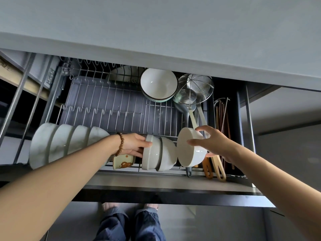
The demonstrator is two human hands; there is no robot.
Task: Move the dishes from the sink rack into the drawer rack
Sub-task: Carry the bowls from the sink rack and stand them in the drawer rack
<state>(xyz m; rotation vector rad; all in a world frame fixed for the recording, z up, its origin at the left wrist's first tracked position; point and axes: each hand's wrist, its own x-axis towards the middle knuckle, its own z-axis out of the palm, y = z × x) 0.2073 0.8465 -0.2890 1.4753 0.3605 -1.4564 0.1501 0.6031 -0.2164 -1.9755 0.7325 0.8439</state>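
Steel wire made up the drawer rack, open below the counter, with a row of four white bowls standing on edge at its near left. At the back a large bowl leaned beside a wire skimmer. My right hand held a white bowl on edge, fingers curled round its wall, just beside a pair of nested bowls in the near row. My left hand gripped that pair's rim between thumb and fingers. A small bear-printed cup lay below my left hand.
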